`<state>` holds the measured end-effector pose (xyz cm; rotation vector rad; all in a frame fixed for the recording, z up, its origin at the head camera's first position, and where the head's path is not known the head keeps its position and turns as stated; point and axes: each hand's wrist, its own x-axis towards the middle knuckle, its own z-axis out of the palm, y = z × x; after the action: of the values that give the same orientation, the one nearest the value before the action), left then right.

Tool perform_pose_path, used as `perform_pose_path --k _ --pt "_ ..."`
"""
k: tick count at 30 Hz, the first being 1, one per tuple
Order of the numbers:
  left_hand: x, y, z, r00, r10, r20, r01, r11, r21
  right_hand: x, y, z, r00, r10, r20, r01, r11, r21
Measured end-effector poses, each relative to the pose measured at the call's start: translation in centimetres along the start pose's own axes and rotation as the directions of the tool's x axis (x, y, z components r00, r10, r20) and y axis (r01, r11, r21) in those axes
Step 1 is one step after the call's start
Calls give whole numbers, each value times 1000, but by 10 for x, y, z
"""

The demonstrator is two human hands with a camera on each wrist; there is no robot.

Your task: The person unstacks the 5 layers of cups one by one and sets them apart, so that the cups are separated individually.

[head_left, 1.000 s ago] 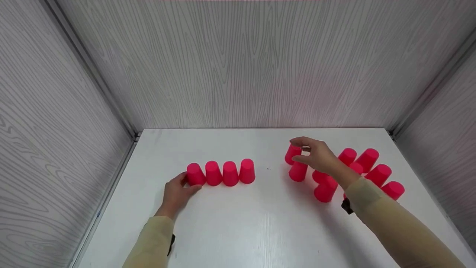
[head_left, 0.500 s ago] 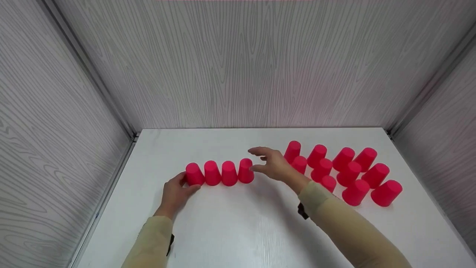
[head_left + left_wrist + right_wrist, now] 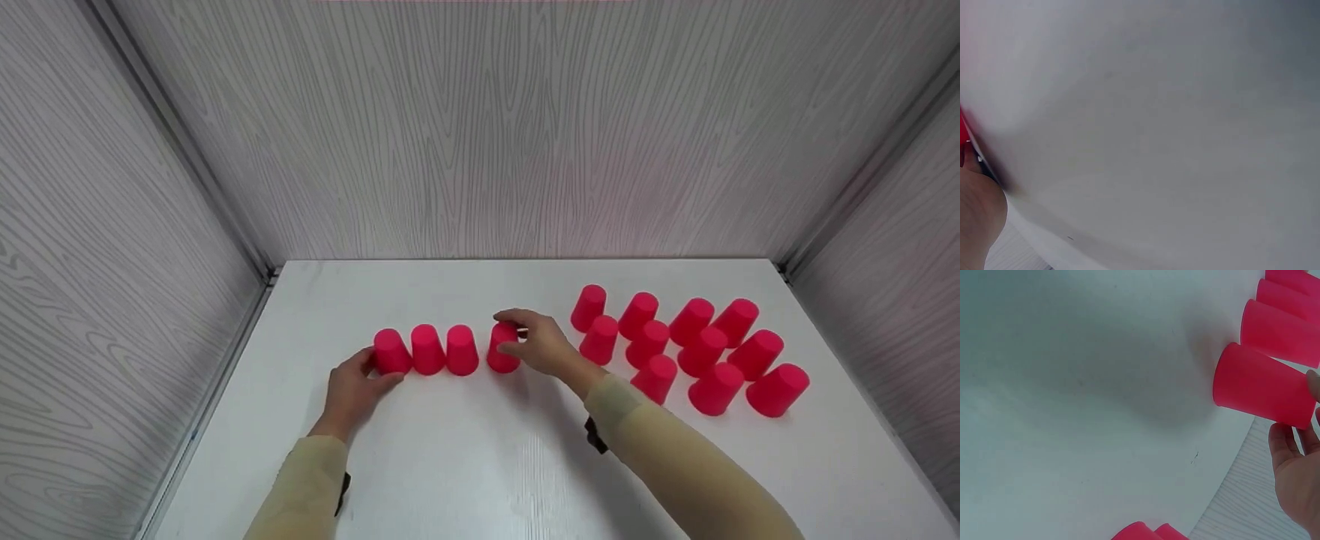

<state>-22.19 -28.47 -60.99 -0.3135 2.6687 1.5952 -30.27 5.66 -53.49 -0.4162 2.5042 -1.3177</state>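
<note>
Several upside-down pink plastic cups stand in a row on the white table. My left hand (image 3: 356, 388) has its thumb and fingers around the leftmost cup (image 3: 392, 352); only a red sliver of it shows in the left wrist view. To its right stand a second cup (image 3: 427, 350) and a third cup (image 3: 462, 350), close side by side. My right hand (image 3: 541, 346) grips the cup at the row's right end (image 3: 503, 352), thumb in front and fingers behind. A narrow gap separates that cup from the third. In the right wrist view the gripped cup (image 3: 1261, 385) tapers toward the fingers.
More upside-down pink cups stand in a loose group to the right, among them a front-right cup (image 3: 778, 391) and a back-left cup (image 3: 589, 308). White wood-grain panels (image 3: 480, 135) enclose the table (image 3: 465, 465) at the back and both sides.
My right hand has moved left from above the loose group to the row's right-end cup, gripped it and shifted it slightly right, opening a gap. My left hand has stayed at the leftmost cup.
</note>
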Motion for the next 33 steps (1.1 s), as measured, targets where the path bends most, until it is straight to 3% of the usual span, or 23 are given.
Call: perform_pose_path --k 19,24,33 --pt "0 2 0 1000 -4 0 4 1000 7 -62 29 -84 997 -64 -47 58 992 -116" --pt "1 4 -1 1000 -9 -2 9 1000 8 -74 40 -98 998 -17 -56 10 992 -126" --pt "1 2 0 1000 -12 -11 12 1000 12 -91 54 -110 998 1 -57 -6 995 -98"
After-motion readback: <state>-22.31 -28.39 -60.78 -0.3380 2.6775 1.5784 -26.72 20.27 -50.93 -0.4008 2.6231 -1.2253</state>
